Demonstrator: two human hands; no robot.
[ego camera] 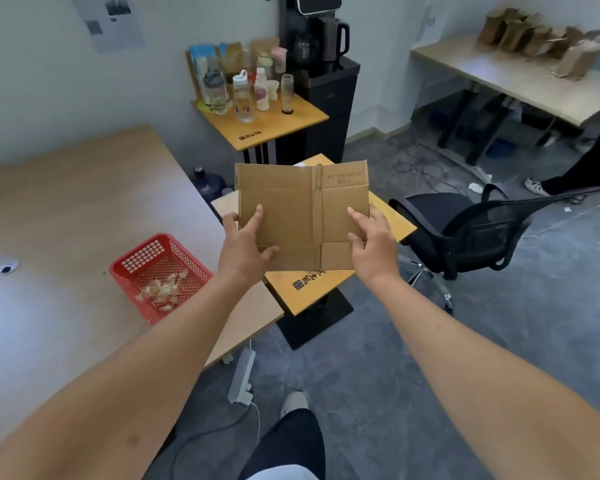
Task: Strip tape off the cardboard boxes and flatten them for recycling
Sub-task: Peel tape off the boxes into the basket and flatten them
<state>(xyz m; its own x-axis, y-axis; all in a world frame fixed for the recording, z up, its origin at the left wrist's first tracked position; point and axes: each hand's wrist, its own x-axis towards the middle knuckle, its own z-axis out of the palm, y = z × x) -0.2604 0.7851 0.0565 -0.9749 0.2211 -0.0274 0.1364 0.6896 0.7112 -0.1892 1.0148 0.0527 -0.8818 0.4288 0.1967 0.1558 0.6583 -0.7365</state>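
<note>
A flattened brown cardboard box [302,209] hangs in the air in front of me, above a small yellow side table [312,289]. My left hand [245,242] grips its lower left edge, thumb under the bottom flap and fingers spread on the face. My right hand [371,237] holds the lower right edge, thumb on the front. No tape shows on the side of the box facing me. A red plastic basket [160,271] with crumpled clear tape scraps [163,291] sits on the wooden desk [66,220] to the left.
A black office chair [465,230] stands to the right of the side table. A second yellow table [264,126] with several bottles is behind. A power strip [241,379] lies on the floor. Flattened cardboard is lined up on a far desk [520,77]; another person's leg [579,168] shows at the right.
</note>
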